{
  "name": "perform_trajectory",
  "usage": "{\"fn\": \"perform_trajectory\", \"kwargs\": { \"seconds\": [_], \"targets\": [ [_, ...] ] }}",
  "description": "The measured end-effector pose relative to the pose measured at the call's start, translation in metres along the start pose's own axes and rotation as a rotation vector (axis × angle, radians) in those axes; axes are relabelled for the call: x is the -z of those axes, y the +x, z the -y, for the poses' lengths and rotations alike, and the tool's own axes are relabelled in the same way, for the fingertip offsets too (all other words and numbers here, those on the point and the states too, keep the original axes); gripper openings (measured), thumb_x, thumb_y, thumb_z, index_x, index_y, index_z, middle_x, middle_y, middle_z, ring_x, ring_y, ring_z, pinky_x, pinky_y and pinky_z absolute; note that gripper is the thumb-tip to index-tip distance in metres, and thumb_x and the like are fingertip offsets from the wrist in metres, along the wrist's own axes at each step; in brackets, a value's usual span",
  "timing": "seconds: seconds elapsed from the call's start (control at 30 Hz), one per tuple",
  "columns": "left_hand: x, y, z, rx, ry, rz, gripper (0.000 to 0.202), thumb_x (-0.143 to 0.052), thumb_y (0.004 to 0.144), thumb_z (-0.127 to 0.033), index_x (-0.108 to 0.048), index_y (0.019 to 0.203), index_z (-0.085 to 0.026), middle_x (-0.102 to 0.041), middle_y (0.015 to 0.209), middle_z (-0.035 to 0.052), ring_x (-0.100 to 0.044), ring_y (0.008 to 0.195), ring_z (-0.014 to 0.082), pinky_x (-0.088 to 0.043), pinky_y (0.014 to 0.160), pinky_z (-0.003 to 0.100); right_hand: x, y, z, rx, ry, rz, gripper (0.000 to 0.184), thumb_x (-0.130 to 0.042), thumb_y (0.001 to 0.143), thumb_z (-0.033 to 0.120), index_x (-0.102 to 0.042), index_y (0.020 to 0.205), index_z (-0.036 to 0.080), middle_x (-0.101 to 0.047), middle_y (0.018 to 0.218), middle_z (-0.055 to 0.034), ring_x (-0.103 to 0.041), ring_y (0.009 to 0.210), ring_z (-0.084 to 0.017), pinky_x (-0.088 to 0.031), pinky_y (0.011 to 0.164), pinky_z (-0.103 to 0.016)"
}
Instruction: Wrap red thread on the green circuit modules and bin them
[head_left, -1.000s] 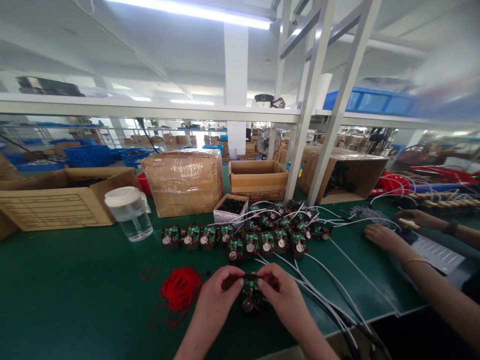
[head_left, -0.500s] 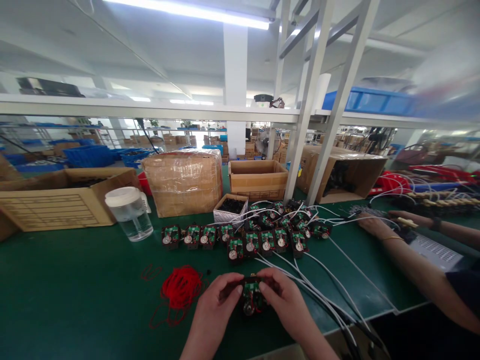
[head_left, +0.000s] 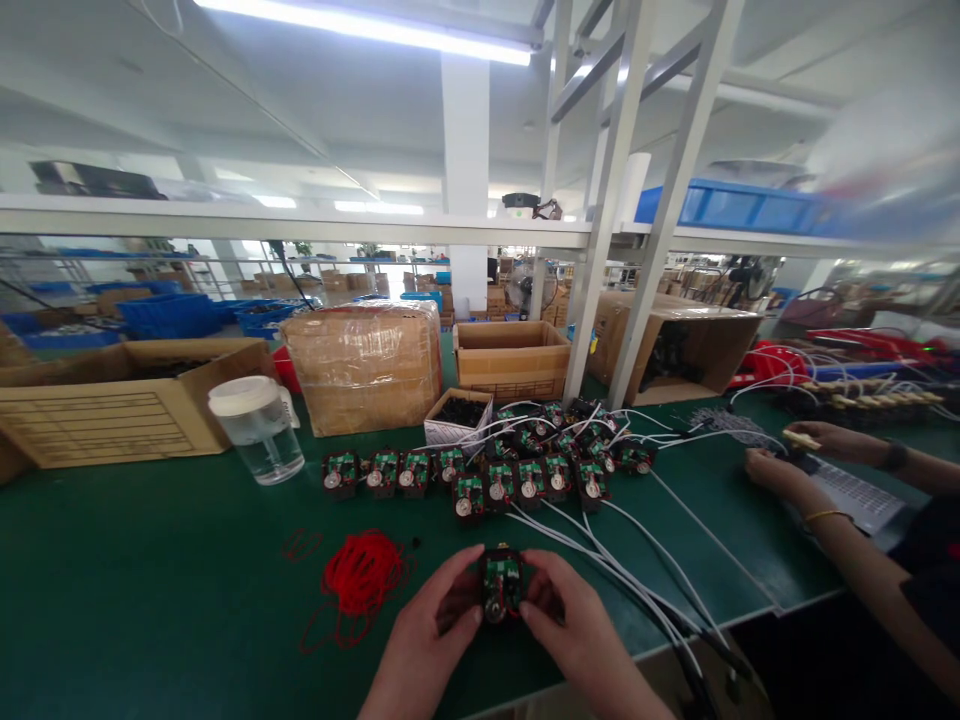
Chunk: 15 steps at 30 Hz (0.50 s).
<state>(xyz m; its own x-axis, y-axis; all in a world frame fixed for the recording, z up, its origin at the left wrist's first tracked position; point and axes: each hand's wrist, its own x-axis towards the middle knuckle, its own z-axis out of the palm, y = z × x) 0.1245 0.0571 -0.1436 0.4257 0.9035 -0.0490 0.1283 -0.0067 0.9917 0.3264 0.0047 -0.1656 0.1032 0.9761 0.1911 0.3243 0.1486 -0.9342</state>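
Observation:
Both of my hands grip one small black module with a green circuit board point(head_left: 501, 583), low over the green table point(head_left: 150, 590) near its front edge. My left hand point(head_left: 431, 625) closes on its left side and my right hand point(head_left: 574, 625) on its right side, thumbs pressed toward the board. Beyond it lie rows of several similar modules point(head_left: 495, 480) with white cables point(head_left: 630, 570) trailing to the right. A tangle of red string point(head_left: 360, 575) lies just left of my left hand.
A clear lidded jar point(head_left: 257, 428), cardboard boxes point(head_left: 364, 365) and a small box of black parts point(head_left: 457, 415) stand at the back. Another person's hands point(head_left: 780, 470) work at the right by a white perforated tray point(head_left: 855, 495). Slanted metal frame posts point(head_left: 637, 230) rise behind.
My hands have drawn the module slightly nearer and lower, fingers closing tighter round it. The other person's hands shifted at the right. The view tipped a little.

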Motion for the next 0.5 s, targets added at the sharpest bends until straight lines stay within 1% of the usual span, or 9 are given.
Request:
{"fn": "perform_trajectory", "kwargs": {
  "seconds": [0.07, 0.13, 0.37, 0.5],
  "targets": [
    [-0.001, -0.001, 0.0, -0.008, 0.007, 0.008, 0.059, -0.065, 0.074, -0.026, -0.059, 0.133, -0.026, -0.075, 0.114, 0.0069, -0.072, 0.103, 0.0237, -0.057, 0.093, 0.038, -0.001, -0.001, 0.001, 0.008, -0.004, 0.005, 0.047, -0.058, 0.075, 0.012, -0.061, 0.121, 0.022, -0.065, 0.083, -0.0004, -0.062, 0.069, -0.017, -0.051, 0.062, -0.026],
    [-0.002, -0.002, 0.003, -0.025, 0.023, -0.009, 0.061, -0.064, 0.073, -0.024, -0.058, 0.134, -0.027, -0.075, 0.114, 0.0066, -0.072, 0.102, 0.0234, -0.057, 0.094, 0.038, -0.003, -0.002, 0.002, 0.009, -0.016, 0.0, 0.048, -0.058, 0.074, 0.012, -0.06, 0.121, 0.022, -0.065, 0.083, 0.0, -0.062, 0.068, -0.017, -0.051, 0.061, -0.026],
    [-0.013, -0.005, 0.013, -0.09, 0.074, -0.106, 0.06, -0.064, 0.073, -0.02, -0.057, 0.132, -0.024, -0.075, 0.108, 0.0056, -0.074, 0.096, 0.0225, -0.058, 0.092, 0.037, -0.006, -0.001, 0.005, 0.003, -0.059, 0.014, 0.051, -0.056, 0.073, 0.01, -0.057, 0.122, 0.021, -0.061, 0.083, 0.001, -0.06, 0.069, -0.016, -0.049, 0.061, -0.026],
    [-0.019, -0.005, 0.016, -0.092, 0.104, -0.149, 0.06, -0.063, 0.073, -0.018, -0.055, 0.132, -0.022, -0.075, 0.11, 0.0064, -0.074, 0.095, 0.0222, -0.058, 0.092, 0.037, -0.006, -0.002, 0.007, -0.004, -0.089, 0.024, 0.053, -0.055, 0.072, 0.009, -0.055, 0.125, 0.02, -0.061, 0.085, 0.0005, -0.06, 0.071, -0.017, -0.049, 0.064, -0.027]
  ]
}}
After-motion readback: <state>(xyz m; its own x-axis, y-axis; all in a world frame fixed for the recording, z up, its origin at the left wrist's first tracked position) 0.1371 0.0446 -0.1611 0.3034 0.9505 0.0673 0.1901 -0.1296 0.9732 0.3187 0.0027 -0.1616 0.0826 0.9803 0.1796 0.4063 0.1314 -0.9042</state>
